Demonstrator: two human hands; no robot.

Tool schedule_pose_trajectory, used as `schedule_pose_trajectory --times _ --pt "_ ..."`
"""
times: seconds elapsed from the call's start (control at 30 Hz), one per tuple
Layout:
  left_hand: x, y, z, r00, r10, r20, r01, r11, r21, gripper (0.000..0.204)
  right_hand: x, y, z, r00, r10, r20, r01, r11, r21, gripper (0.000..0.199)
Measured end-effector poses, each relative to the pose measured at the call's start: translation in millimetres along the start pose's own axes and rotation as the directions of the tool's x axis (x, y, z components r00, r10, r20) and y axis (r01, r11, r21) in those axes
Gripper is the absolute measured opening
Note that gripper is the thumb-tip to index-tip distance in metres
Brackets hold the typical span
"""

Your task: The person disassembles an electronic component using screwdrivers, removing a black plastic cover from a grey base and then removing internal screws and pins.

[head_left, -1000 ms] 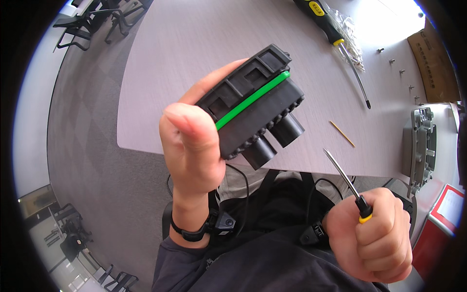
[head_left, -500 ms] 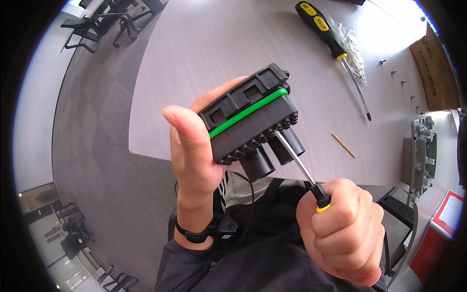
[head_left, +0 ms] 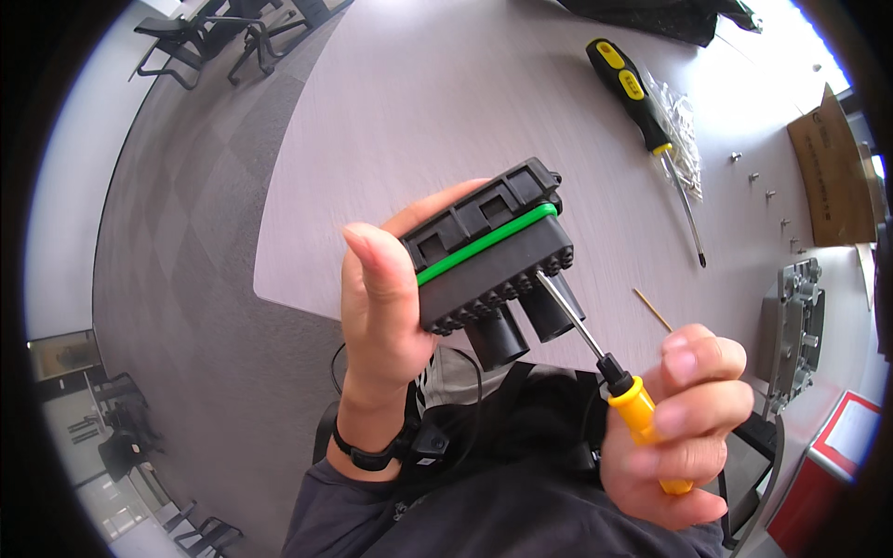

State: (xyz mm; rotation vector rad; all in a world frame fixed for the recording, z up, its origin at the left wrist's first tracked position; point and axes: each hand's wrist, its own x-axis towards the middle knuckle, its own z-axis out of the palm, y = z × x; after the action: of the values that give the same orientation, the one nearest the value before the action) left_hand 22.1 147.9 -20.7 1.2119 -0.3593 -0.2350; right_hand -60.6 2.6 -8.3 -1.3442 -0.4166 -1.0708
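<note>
My left hand [head_left: 383,312] is wrapped round a black plastic housing [head_left: 488,286], held tilted above the table's near edge. A green seal strip [head_left: 493,242] runs along it, small knobs line its lower edge, and two black tubes [head_left: 497,338] stick out below. In my right hand [head_left: 699,409] is a screwdriver [head_left: 635,409] with a yellow handle and black collar. Its shaft slants up to the knobbed edge beside the tubes, where the tip meets the housing; how deep it sits cannot be seen. My right fingers lie loosely round the handle, partly lifted.
On the table [head_left: 391,121] lie a larger black-and-yellow screwdriver [head_left: 642,110], a clear bag of small parts [head_left: 686,149], several loose screws [head_left: 770,193] and a thin wooden stick [head_left: 652,309]. A grey metal part [head_left: 795,325] and a cardboard box [head_left: 833,177] are at the right.
My right fist has loosened and its fingers have uncurled, so the yellow handle now shows. The housing appears slightly lower in view, as does the tabletop.
</note>
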Motion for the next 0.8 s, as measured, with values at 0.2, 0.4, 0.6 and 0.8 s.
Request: schedule_pose_trajectory --times 0.2,0.4,0.6,0.8 --pt "0.0 0.9 7.3 0.996 0.087 -0.019 -0.084 0.988 0.128 0.083 5.0 -37.5 -44.9 0.930 0.270 0.251 -0.038 0.748 -0.663 0.042" --pt "3.4 -5.3 11.9 0.970 0.238 0.050 -0.242 0.925 0.292 0.077 0.4 -38.4 -51.0 0.785 0.586 0.201 -0.261 0.608 -0.750 0.029" --pt "1.2 -0.7 14.2 0.978 0.194 0.071 -0.207 0.925 0.319 0.045 6.7 -27.9 -51.9 0.680 0.645 0.350 -0.217 0.632 -0.744 0.023" --pt "3.3 3.5 15.1 0.978 0.192 0.083 -0.209 0.911 0.357 0.033 2.9 -23.6 -55.1 0.686 0.594 0.421 -0.103 0.651 -0.752 0.022"
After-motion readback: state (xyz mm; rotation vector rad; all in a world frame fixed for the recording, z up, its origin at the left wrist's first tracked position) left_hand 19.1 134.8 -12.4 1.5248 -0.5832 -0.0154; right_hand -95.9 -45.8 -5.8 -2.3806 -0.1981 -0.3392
